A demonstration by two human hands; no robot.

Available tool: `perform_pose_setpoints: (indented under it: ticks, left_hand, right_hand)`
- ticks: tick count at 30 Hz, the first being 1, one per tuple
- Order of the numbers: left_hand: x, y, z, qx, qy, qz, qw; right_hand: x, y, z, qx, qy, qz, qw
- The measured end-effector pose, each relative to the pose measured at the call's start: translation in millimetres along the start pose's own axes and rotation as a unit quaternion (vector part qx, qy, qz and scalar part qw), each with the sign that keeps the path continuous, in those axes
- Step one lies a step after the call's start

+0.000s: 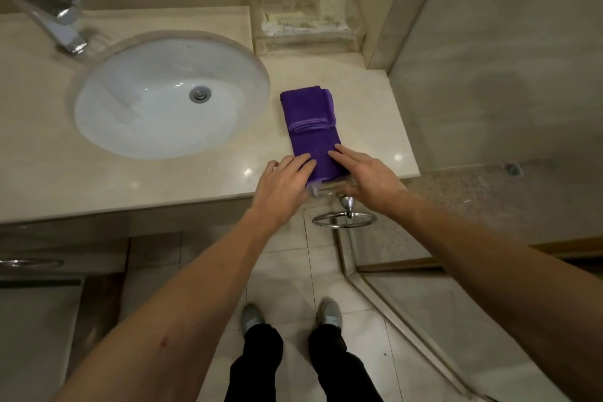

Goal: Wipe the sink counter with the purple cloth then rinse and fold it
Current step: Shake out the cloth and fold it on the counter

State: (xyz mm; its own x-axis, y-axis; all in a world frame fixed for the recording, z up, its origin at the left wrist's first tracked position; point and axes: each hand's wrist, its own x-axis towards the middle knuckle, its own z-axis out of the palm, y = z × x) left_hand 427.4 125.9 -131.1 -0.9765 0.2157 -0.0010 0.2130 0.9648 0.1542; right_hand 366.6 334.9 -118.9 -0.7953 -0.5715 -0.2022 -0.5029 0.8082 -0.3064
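Purple cloth lying folded near the desk's front right edge; left hand and right hand pressing flat, fingers straight, probably smoothing the final fold.

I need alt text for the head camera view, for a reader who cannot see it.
Both hands, left hand and right hand, press flat on the near end of a folded purple cloth on the beige stone counter. The white oval sink and chrome faucet lie to the left.
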Motion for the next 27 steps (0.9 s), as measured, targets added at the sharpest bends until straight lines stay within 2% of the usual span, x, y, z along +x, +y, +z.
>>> perform_pose_setpoints:
  ticks: [5,12,15,17,22,27]
  left_hand:
    - [7,3,-2,0.043,-0.004,0.015,0.999]
    - [-1,10,-7,0.029,0.017,0.025,0.999]
    - [-4,10,-14,-0.01,0.026,0.017,0.999]
    - [-4,7,-20,-0.089,0.02,-0.024,0.996]
    - [7,-3,-41,-0.293,0.023,-0.125,0.948]
    - [22,-6,-41,-0.415,0.058,-0.235,0.877]
  right_hand:
    - [3,2,4,0.015,0.019,-0.02,1.0]
    - [-6,-13,0,-0.008,0.035,-0.053,0.998]
    - [-11,-17,5,-0.024,0.039,-0.058,0.997]
    - [-10,-20,3,-0.008,0.052,-0.052,0.997]
    - [-4,-18,-24,0.145,0.043,0.014,0.988]
    - [25,-11,-37,0.274,0.036,0.082,0.958]
